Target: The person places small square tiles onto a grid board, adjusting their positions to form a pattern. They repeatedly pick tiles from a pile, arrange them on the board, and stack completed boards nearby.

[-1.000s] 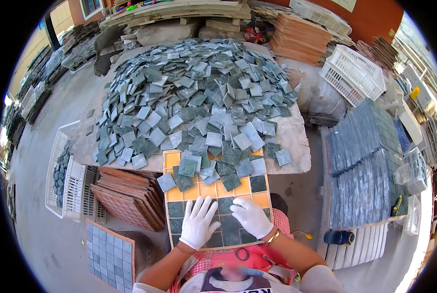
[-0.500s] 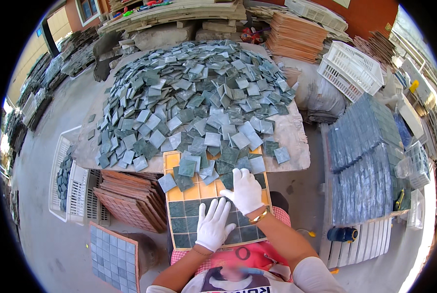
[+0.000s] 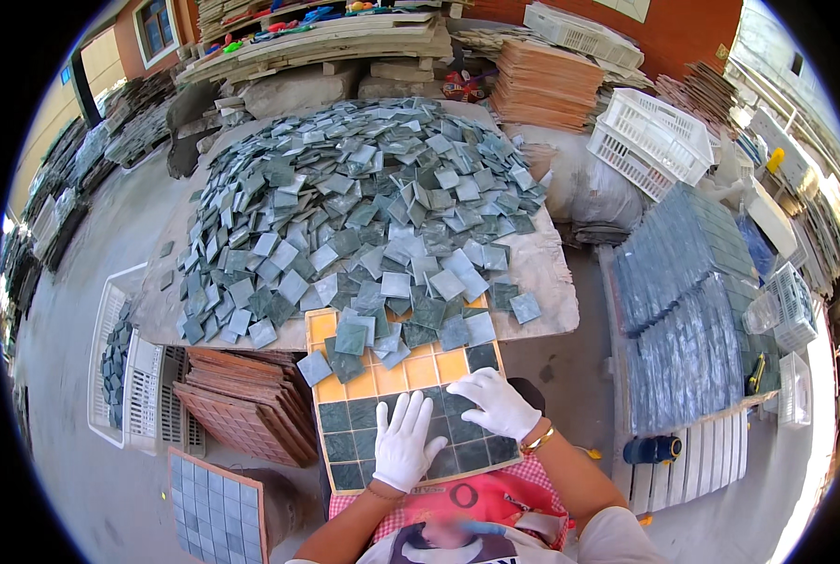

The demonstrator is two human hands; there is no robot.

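Observation:
My white-gloved left hand (image 3: 405, 444) lies flat with fingers spread on dark green square tiles (image 3: 348, 445) set in a yellow gridded tray (image 3: 390, 378) on my lap. My right hand (image 3: 497, 402), also gloved, rests over the tiles at the tray's right side, its fingers bent and the thumb apart; no tile shows in it. Bare yellow cells cross the tray above the filled rows, with one dark tile (image 3: 482, 356) at their right end. Loose tiles (image 3: 347, 352) overlap the tray's far part, spilling from a large tile heap (image 3: 364, 207).
The heap sits on a wide board table (image 3: 556, 282). Left stand a white crate (image 3: 147, 395) with tiles, stacked brown trays (image 3: 246, 399) and a tile-filled panel (image 3: 215, 508). Wrapped tile stacks (image 3: 688, 310) and a dark cylindrical object (image 3: 652, 449) lie right.
My right hand has drawn back from the loose tiles toward me. A dark tile that was beside its fingers no longer shows there, and bare cells do. My left hand stays flat.

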